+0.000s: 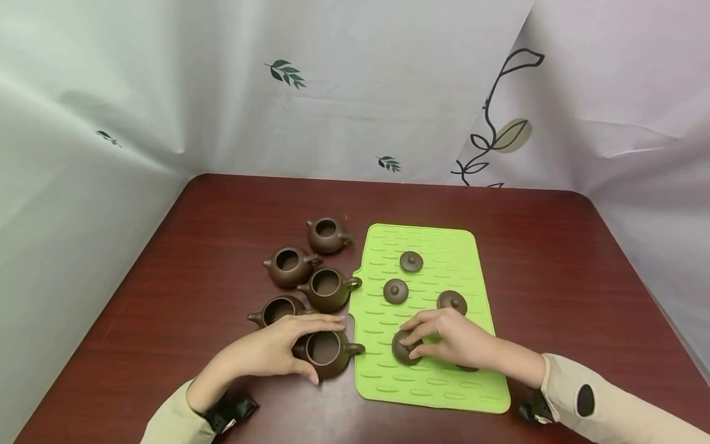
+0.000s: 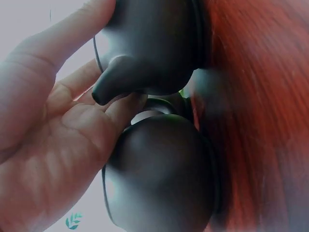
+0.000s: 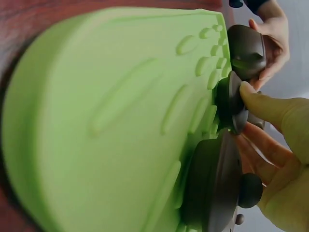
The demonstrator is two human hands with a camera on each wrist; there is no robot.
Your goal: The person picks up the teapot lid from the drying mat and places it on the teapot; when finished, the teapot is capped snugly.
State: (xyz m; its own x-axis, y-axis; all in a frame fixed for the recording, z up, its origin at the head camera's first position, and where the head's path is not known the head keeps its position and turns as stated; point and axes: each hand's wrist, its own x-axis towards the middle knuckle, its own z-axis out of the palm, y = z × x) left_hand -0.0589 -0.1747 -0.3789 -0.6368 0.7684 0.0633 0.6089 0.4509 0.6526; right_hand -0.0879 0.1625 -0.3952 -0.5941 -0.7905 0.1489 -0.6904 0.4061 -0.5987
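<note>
In the head view my left hand spans the nearest lidless brown teapot, thumb on its near side and fingers across its far side. The left wrist view shows that teapot's spout pointing over my palm. On the green mat, my right hand pinches a round brown lid from above. Seen from the right wrist, the lid lies close over the mat, with thumb and fingertips at its top. A larger-looking lid sits nearer that camera, mostly hidden under my hand in the head view.
Several other lidless teapots, including one at the back, cluster left of the green silicone mat. More lids, such as one farther back, lie on the mat. The dark red table meets pale curtains behind.
</note>
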